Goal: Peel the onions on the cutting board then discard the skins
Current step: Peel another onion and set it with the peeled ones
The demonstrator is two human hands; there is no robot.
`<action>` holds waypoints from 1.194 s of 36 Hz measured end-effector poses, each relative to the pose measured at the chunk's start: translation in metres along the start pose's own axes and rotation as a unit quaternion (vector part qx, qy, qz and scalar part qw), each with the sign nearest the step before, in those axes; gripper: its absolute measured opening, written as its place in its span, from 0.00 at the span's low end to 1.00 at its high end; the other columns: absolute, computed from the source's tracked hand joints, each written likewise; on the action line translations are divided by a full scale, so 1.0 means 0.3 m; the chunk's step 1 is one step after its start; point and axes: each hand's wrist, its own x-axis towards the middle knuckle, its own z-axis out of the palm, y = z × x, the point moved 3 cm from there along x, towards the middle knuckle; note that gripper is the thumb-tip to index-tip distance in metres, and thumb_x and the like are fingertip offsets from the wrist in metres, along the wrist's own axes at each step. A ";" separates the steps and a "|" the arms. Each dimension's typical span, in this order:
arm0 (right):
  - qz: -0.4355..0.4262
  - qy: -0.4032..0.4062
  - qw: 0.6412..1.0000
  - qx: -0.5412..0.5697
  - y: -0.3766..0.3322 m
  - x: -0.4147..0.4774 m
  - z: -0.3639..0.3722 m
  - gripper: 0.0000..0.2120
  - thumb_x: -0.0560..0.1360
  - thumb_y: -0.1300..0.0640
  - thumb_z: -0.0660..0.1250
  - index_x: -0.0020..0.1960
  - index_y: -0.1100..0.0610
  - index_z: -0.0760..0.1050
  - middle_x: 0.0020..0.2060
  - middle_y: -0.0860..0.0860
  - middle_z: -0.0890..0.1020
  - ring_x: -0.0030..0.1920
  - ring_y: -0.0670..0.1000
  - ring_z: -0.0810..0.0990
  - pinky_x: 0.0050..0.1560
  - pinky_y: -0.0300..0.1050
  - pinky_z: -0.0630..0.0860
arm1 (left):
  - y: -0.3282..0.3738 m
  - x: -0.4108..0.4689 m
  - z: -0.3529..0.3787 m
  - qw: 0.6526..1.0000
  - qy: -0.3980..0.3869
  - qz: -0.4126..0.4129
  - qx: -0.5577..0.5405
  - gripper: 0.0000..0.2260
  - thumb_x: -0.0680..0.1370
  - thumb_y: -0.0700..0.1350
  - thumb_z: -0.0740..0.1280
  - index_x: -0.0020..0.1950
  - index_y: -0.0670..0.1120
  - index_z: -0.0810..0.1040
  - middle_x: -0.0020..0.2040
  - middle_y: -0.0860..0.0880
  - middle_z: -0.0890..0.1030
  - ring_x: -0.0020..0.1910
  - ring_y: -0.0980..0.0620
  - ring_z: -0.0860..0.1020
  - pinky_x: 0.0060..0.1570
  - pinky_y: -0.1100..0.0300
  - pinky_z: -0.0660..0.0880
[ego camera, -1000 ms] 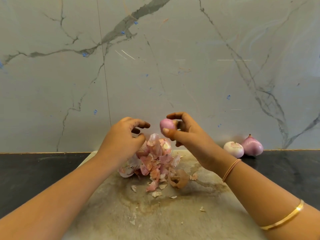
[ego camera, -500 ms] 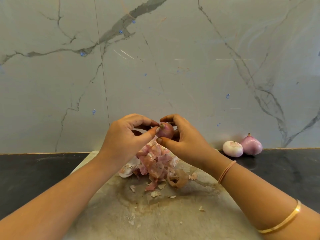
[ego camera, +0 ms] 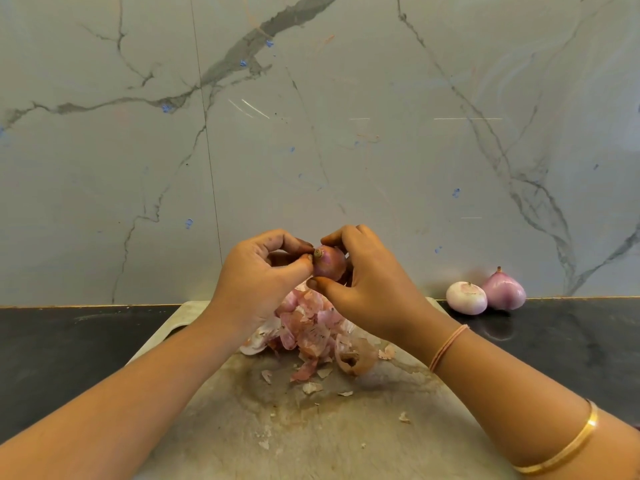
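Above the far end of the board [ego camera: 311, 431], the right hand [ego camera: 367, 292] cups a small onion [ego camera: 330, 265], its fingers [ego camera: 346, 233] curled round it, while the left hand [ego camera: 256, 289] pinches the onion's stem tip between thumb and forefinger. Below them a heap of pink skins [ego camera: 308, 329] lies on the board's far half, with loose flakes nearer its middle. Off the board to its right, a pale onion [ego camera: 465, 298] and a pink onion [ego camera: 505, 289] sit side by side on the dark tabletop [ego camera: 69, 358].
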 end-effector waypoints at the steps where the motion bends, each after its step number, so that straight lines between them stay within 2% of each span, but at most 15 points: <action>1: 0.001 0.000 1.000 0.000 0.001 -0.001 0.001 0.20 0.74 0.55 0.72 0.63 0.56 0.70 0.52 0.47 0.69 0.46 0.45 0.73 0.47 0.30 0.74 | 0.000 -0.001 0.001 1.000 0.000 0.000 0.003 0.08 0.73 0.35 0.70 0.39 0.48 0.82 0.37 0.52 0.84 0.38 0.56 0.82 0.39 0.64 0.78; 5: -0.004 0.017 1.000 -0.003 0.003 -0.003 0.007 0.17 0.73 0.52 0.73 0.56 0.53 0.69 0.49 0.48 0.71 0.44 0.47 0.73 0.43 0.37 0.76 | 0.007 -0.012 0.011 1.000 -0.013 -0.013 -0.012 0.04 0.73 0.39 0.71 0.42 0.47 0.81 0.37 0.51 0.84 0.39 0.55 0.83 0.39 0.64 0.78; 9: -0.013 0.042 0.999 -0.001 0.007 -0.003 0.016 0.15 0.73 0.54 0.73 0.51 0.52 0.67 0.45 0.48 0.71 0.41 0.47 0.71 0.40 0.36 0.74 | 0.021 -0.022 0.025 0.999 -0.016 -0.011 -0.029 0.05 0.72 0.37 0.71 0.42 0.47 0.80 0.38 0.51 0.85 0.39 0.55 0.83 0.37 0.68 0.76; 17: -0.003 0.052 0.999 0.004 0.009 -0.004 0.020 0.16 0.73 0.52 0.73 0.50 0.52 0.67 0.45 0.49 0.72 0.42 0.48 0.72 0.39 0.38 0.75 | 0.025 -0.024 0.027 0.998 -0.007 -0.013 -0.067 0.09 0.72 0.33 0.70 0.38 0.48 0.80 0.38 0.55 0.84 0.40 0.57 0.82 0.38 0.68 0.76; 23: 0.005 0.055 0.998 0.016 0.002 -0.008 0.014 0.16 0.72 0.51 0.74 0.48 0.52 0.66 0.42 0.47 0.71 0.40 0.47 0.71 0.36 0.33 0.72 | 0.024 -0.020 0.029 0.998 -0.001 -0.011 -0.068 0.12 0.72 0.31 0.68 0.37 0.48 0.81 0.37 0.55 0.84 0.40 0.57 0.82 0.38 0.68 0.76; 31: 0.024 0.034 0.998 0.038 -0.010 -0.009 0.023 0.18 0.71 0.47 0.74 0.50 0.51 0.66 0.46 0.49 0.75 0.45 0.50 0.76 0.43 0.45 0.80 | 0.016 -0.003 0.000 0.998 0.032 -0.013 -0.051 0.16 0.73 0.28 0.64 0.37 0.47 0.83 0.38 0.52 0.84 0.41 0.54 0.83 0.39 0.66 0.78; 33: 0.029 0.037 0.998 0.039 -0.006 -0.006 0.016 0.18 0.71 0.48 0.74 0.49 0.51 0.66 0.47 0.49 0.75 0.45 0.49 0.77 0.42 0.41 0.79 | 0.022 -0.009 0.002 0.997 0.018 -0.018 -0.067 0.14 0.74 0.30 0.64 0.40 0.46 0.83 0.39 0.49 0.85 0.41 0.52 0.83 0.39 0.63 0.80; 36: 0.032 0.040 0.997 0.050 -0.003 -0.006 0.006 0.16 0.72 0.50 0.74 0.49 0.50 0.66 0.46 0.50 0.76 0.44 0.49 0.76 0.37 0.34 0.76 | 0.028 -0.020 0.010 0.998 -0.001 -0.008 -0.066 0.07 0.73 0.36 0.70 0.44 0.48 0.83 0.40 0.49 0.85 0.42 0.53 0.83 0.40 0.64 0.79; 39: 0.028 0.048 0.997 0.058 0.002 -0.006 0.008 0.14 0.73 0.53 0.73 0.49 0.51 0.67 0.45 0.51 0.76 0.43 0.51 0.77 0.36 0.37 0.76 | 0.023 -0.019 0.014 0.999 0.010 0.002 -0.049 0.05 0.71 0.39 0.73 0.43 0.48 0.83 0.40 0.51 0.85 0.42 0.55 0.83 0.40 0.67 0.78; 43: 0.030 0.049 0.997 0.060 0.009 -0.004 0.010 0.16 0.72 0.51 0.74 0.50 0.52 0.68 0.46 0.51 0.76 0.44 0.51 0.77 0.38 0.37 0.77 | 0.018 -0.013 0.010 0.999 0.036 0.030 -0.004 0.06 0.72 0.38 0.72 0.40 0.49 0.83 0.43 0.52 0.83 0.43 0.56 0.82 0.44 0.63 0.79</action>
